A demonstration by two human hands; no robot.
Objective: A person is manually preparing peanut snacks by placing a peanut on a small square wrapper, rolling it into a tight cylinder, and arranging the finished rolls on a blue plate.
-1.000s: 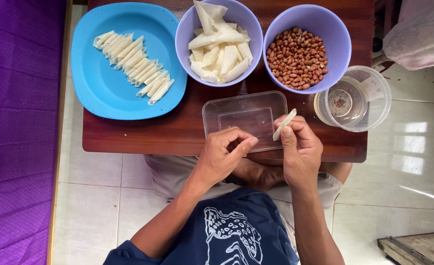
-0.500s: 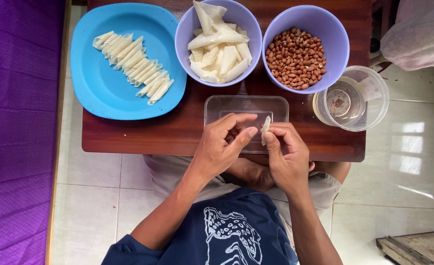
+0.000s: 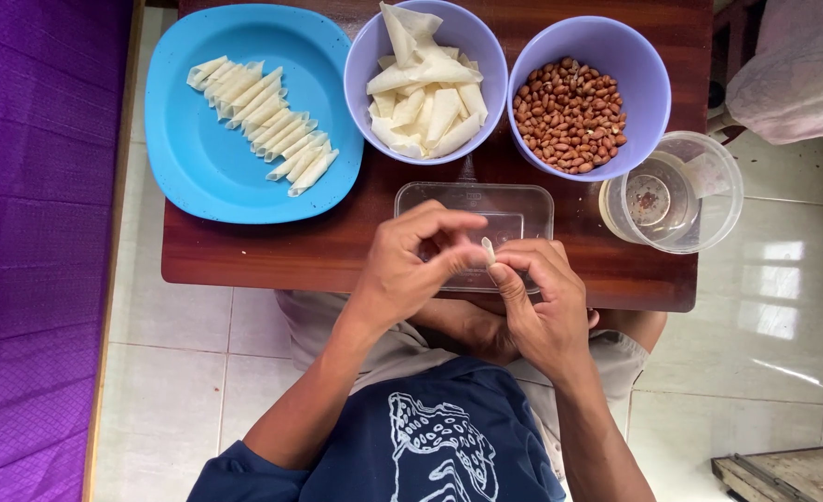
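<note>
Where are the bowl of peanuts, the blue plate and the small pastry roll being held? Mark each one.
bowl of peanuts (image 3: 570, 113): head view, on the peanuts in the middle.
blue plate (image 3: 198, 181): head view, on its bare lower left.
pastry roll (image 3: 488, 251): head view, on the tip showing between the fingers.

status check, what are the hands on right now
Left hand and right hand both pinching a small pastry piece. Held over the clear tray. Nothing in the way.
</note>
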